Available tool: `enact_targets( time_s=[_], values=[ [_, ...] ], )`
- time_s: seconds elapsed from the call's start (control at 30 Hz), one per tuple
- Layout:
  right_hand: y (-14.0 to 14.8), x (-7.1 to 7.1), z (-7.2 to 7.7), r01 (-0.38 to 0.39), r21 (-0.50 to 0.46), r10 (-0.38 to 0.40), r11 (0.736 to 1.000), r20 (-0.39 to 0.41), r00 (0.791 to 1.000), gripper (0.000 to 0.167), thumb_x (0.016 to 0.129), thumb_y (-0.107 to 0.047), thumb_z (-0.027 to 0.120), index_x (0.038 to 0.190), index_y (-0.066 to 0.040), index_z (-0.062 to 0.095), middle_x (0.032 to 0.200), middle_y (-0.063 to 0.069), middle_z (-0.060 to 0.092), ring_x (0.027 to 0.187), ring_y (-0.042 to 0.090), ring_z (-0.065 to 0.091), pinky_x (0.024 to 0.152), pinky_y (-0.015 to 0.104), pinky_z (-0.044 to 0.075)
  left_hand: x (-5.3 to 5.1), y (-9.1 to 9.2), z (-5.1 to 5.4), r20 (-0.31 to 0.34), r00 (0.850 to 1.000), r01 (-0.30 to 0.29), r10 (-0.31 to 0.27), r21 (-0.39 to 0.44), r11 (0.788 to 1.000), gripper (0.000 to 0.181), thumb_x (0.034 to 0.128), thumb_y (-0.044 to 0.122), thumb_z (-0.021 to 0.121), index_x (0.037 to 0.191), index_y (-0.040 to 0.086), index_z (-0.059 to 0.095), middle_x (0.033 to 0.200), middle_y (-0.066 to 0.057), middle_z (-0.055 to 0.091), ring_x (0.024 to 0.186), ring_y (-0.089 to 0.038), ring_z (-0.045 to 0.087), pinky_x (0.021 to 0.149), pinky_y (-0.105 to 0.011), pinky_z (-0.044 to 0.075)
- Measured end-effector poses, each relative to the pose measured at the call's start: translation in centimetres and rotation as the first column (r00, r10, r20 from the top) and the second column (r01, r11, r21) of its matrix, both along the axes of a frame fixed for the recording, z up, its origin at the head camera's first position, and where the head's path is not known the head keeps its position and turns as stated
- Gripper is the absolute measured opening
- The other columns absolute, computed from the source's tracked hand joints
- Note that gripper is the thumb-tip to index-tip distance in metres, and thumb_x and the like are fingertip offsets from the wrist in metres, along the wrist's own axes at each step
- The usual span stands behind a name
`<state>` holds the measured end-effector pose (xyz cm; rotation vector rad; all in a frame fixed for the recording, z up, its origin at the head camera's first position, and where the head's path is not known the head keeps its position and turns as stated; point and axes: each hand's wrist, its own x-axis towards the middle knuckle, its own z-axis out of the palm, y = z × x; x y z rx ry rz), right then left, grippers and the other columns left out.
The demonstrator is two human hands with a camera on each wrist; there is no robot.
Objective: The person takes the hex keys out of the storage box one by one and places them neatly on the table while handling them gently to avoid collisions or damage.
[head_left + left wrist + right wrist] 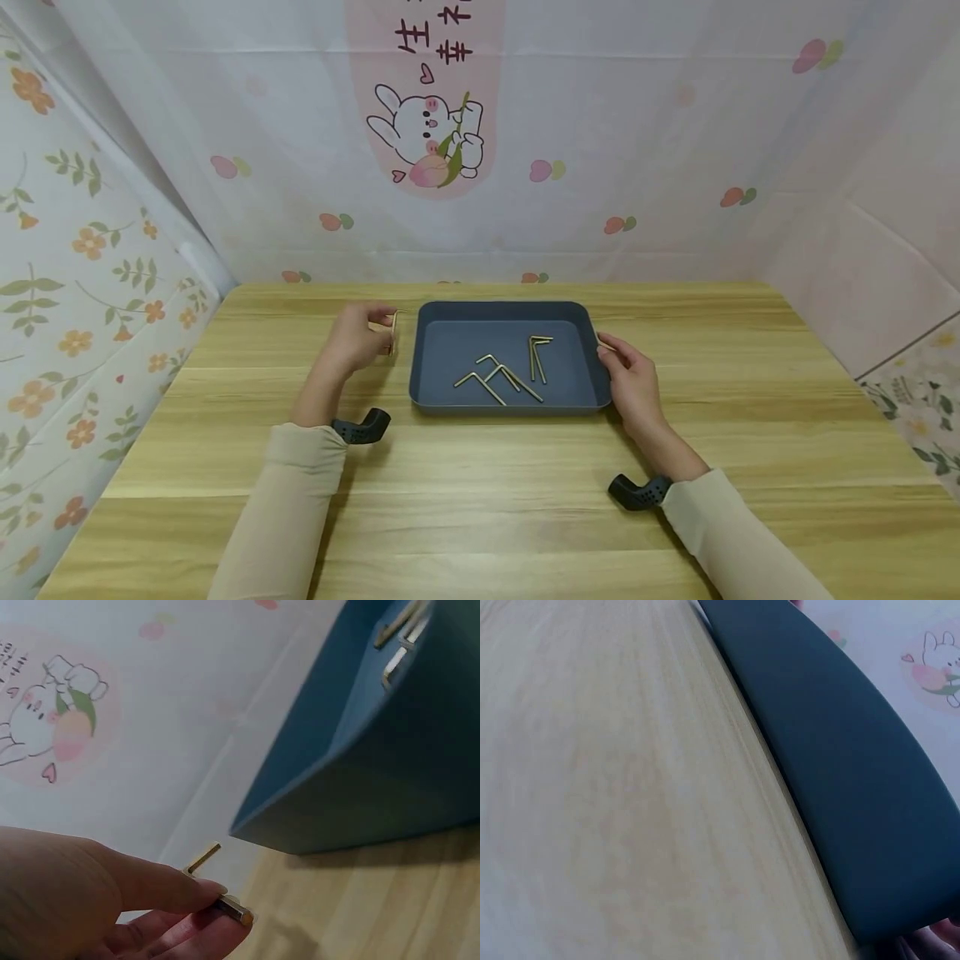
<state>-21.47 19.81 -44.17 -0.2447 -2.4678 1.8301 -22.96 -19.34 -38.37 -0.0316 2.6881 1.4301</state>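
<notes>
My left hand (360,335) pinches a brass-coloured hex key (394,332) just left of the tray, above the table. In the left wrist view its hexagonal end (240,911) pokes out beyond the thumb. The blue-grey tray (510,410) holds several more hex keys (498,371), some crossing each other. By the tray's right wall is my right hand (633,379), with a thin brass-coloured hex key (606,342) between thumb and forefinger; most of that piece is hidden. Only a bit of the right fingers (930,945) shows in the right wrist view, behind the tray wall.
A wood-grain table (480,500) carries the tray. Behind it hangs a white curtain (285,167) printed with a rabbit, and a floral curtain (82,333) hangs at the left. Black wrist mounts (363,427) sit at both sleeve cuffs.
</notes>
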Motion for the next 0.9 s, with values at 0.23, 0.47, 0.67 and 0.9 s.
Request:
enact_targets(
  time_s=[0.23, 0.47, 0.67, 0.9],
  values=[
    [-0.1, -0.1, -0.1, 0.019, 0.021, -0.019, 1.000, -0.012, 1.000, 0.039, 0.107, -0.021, 0.051, 0.144, -0.012, 0.058, 0.134, 0.016, 0.062, 0.097, -0.005, 0.056, 0.079, 0.008, 0.046, -0.5, -0.3, -0.9, 0.054, 0.998, -0.027, 0.028, -0.026, 0.999, 0.046, 0.0920, -0.007, 0.056, 0.138, -0.008, 0.056, 0.117, -0.026, 0.061, 0.075, -0.016, 0.064, 0.065, -0.025, 0.055],
    [-0.2, -0.1, -0.1, 0.071, 0.011, -0.071, 0.997, -0.041, 0.997, 0.036, 0.105, -0.017, 0.054, 0.140, -0.012, 0.062, 0.131, 0.018, 0.065, 0.092, -0.008, 0.057, 0.077, 0.007, 0.047, -0.4, -0.7, -1.0, 0.122, 0.992, -0.040, 0.041, -0.016, 0.999, 0.045, 0.0905, -0.008, 0.060, 0.135, -0.013, 0.056, 0.107, -0.021, 0.062, 0.075, -0.015, 0.066, 0.069, -0.027, 0.060],
    [-0.1, -0.2, -0.2, 0.096, -0.001, -0.096, 0.995, -0.053, 0.994, 0.035, 0.104, -0.015, 0.055, 0.138, -0.011, 0.064, 0.132, 0.020, 0.066, 0.092, -0.010, 0.060, 0.076, 0.007, 0.049, -0.2, -0.7, -1.3, 0.156, 0.987, -0.040, 0.047, -0.047, 0.998, 0.046, 0.0914, -0.004, 0.063, 0.136, -0.011, 0.056, 0.115, -0.025, 0.064, 0.077, -0.016, 0.071, 0.072, -0.028, 0.062],
    [-0.1, -0.2, -0.1, 0.090, -0.025, -0.091, 0.996, -0.060, 0.994, 0.035, 0.104, -0.016, 0.056, 0.138, -0.010, 0.063, 0.135, 0.021, 0.064, 0.094, -0.010, 0.061, 0.077, 0.007, 0.049, 0.0, -0.4, -1.2, 0.118, 0.991, -0.044, 0.058, -0.120, 0.992, 0.046, 0.0891, -0.002, 0.057, 0.134, -0.009, 0.058, 0.110, -0.026, 0.070, 0.063, -0.011, 0.064, 0.060, -0.023, 0.054]
  ],
)
